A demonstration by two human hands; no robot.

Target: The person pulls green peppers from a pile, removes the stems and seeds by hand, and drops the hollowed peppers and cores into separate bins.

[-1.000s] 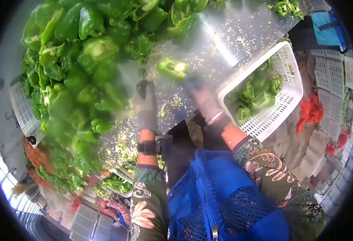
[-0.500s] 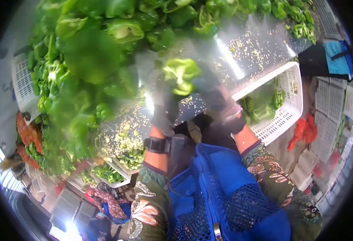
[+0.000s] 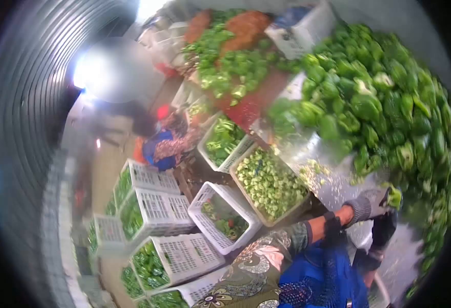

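Note:
My left hand (image 3: 372,203), in a grey knit glove, is closed around a green bell pepper (image 3: 394,197) above the metal worktop (image 3: 349,177). A dark band sits on that wrist. Just below it, my right hand (image 3: 384,228) in a dark glove is close to the pepper; its fingers are blurred and partly hidden. A large heap of green bell peppers (image 3: 384,97) covers the worktop beyond and to the right of my hands. Pale seeds and pepper scraps (image 3: 315,172) lie scattered on the metal left of my hands.
A crate of chopped pale green pieces (image 3: 269,185) stands at the worktop's left edge. Beside it are a crate of green peppers (image 3: 224,141) and a white crate (image 3: 246,233) with a few peppers inside. Several filled crates (image 3: 158,256) are stacked further left. A co-worker (image 3: 166,146) sits beyond.
My view has swung left, bringing the crates and the co-worker into clearer sight. My hands now appear at the lower right, with a pepper still held between or beside them.

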